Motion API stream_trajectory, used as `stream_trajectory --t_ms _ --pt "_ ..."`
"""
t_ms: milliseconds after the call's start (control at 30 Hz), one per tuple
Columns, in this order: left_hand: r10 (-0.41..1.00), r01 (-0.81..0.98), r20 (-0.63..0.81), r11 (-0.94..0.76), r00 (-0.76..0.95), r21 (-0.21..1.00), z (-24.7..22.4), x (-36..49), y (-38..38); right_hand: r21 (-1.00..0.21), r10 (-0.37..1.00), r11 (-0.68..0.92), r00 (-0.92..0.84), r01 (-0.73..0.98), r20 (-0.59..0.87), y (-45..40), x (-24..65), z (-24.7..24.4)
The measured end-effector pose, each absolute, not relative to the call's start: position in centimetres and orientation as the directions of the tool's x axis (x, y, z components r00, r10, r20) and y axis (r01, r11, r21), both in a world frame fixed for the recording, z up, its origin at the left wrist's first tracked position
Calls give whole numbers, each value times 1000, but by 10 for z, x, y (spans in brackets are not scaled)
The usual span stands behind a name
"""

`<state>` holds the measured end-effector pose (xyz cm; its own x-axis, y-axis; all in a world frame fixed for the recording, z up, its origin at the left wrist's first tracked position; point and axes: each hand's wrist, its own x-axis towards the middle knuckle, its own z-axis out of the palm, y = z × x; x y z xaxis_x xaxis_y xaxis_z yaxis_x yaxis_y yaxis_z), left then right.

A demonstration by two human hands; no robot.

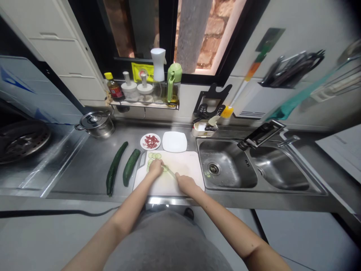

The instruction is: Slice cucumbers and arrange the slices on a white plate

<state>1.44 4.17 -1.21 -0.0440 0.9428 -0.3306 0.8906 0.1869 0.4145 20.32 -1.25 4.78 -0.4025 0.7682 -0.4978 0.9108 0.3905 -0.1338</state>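
Note:
A white cutting board (186,165) lies on the steel counter in front of me. My right hand (186,183) is closed round the handle of a knife (169,172), whose blade points up and left toward my other hand. My left hand (156,168) is bent over the board's left part, its fingers closed at the blade's tip; what they press on is hidden. Thin green cucumber slices (154,155) lie above and beside my left hand, and one slice (166,168) is by the blade.
Two whole cucumbers (115,169) (131,168) lie left of the board. Behind it are a plate of chopped red pieces (150,141) and a white plate (174,142). A lidded pot (96,123) stands back left; a double sink (229,163) is at the right.

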Motion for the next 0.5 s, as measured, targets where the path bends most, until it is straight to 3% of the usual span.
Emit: stream_trajectory --t_ms 500 --pt "910 886 -406 250 -77 391 -4 18 47 -114 769 327 -335 938 -545 -43 225 60"
